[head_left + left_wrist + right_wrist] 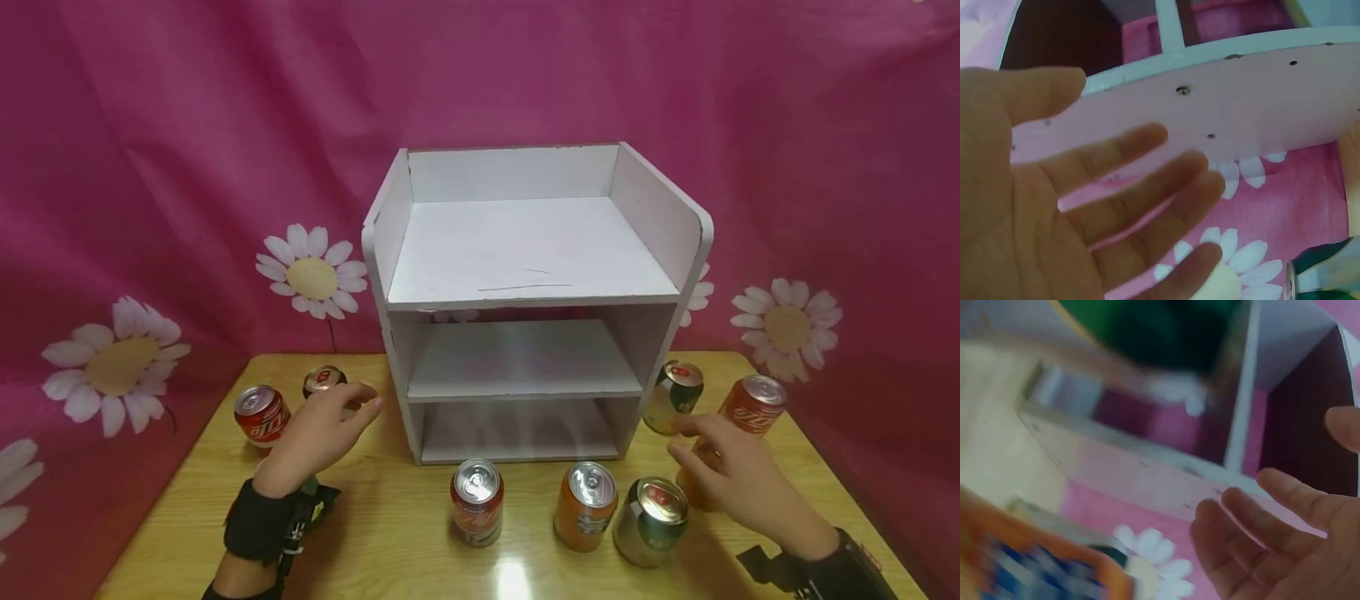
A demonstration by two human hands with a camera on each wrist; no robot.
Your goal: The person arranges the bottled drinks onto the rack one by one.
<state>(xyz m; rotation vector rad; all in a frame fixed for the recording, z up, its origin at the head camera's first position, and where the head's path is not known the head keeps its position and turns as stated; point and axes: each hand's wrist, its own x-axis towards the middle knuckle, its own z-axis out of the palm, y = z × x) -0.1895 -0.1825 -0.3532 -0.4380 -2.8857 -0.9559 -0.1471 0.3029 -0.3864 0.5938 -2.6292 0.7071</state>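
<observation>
My left hand [326, 437] hovers over the left of the table, fingers loosely extended and holding nothing. Beside it stand a red soda can [262, 417] and a dark can [322, 379], partly covered by the hand. Another can, with green showing, is mostly hidden under that wrist. My right hand [738, 475] is held above the right side with relaxed, empty fingers. An orange can [695, 487] lies partly hidden behind it. Around it stand a red can [753, 405], a green-topped can [674, 397] and a green-and-pale can [651, 522].
A white shelf unit [532, 300] with bare shelves stands at the back middle of the wooden table [397, 542]. In front of it are a red can [477, 504] and an orange can [586, 507]. Behind hangs a pink flowered curtain [225, 125].
</observation>
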